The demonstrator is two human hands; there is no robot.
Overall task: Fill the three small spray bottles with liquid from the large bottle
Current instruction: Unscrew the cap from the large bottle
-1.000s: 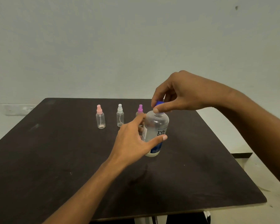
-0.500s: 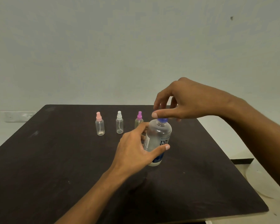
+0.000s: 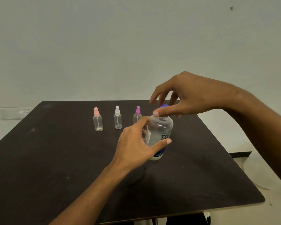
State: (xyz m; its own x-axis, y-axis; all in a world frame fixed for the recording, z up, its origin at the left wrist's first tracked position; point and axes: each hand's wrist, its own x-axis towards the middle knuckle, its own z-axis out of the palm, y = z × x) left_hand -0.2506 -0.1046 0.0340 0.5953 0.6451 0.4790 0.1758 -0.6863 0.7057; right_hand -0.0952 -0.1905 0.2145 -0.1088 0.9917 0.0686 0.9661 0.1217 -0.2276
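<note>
Pinches the blue cap (image 3: 164, 106) in the right hand (image 3: 190, 96), now raised just off the neck of the large bottle (image 3: 160, 132), not seated as half a second ago. Grips the bottle's body with the left hand (image 3: 135, 143) as before, upright, right of the surface's (image 3: 55, 159) centre. Toward the far edge, unmoved, in a row: pink-topped bottle (image 3: 98, 121), white-topped bottle (image 3: 117, 119), purple-topped bottle (image 3: 137, 116). Behind the dark surface, a pale wall (image 3: 104, 46).
</note>
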